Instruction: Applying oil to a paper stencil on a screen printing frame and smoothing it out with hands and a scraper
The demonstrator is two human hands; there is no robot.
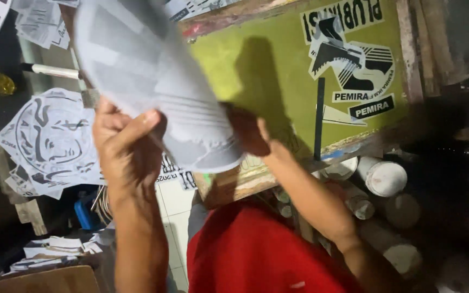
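Fingers [137,122] of both hands closed round grey paper sheet [153,81]

There is one view only, from the camera on my head, and it looks steeply down past my chest toward my lap and the floor. It sits close: my left hand [126,144] and right hand [248,133] fill the middle of the frame, and the grey sheet [153,81] between them is blurred from being so near the lens. My forearms enter from the bottom edge. Behind the hands, the view takes in the green screen frame [278,70] tilted across the upper right, printed paper cutouts [50,141] at the left, and white cans [384,176] lower right. No second view shares this scene.
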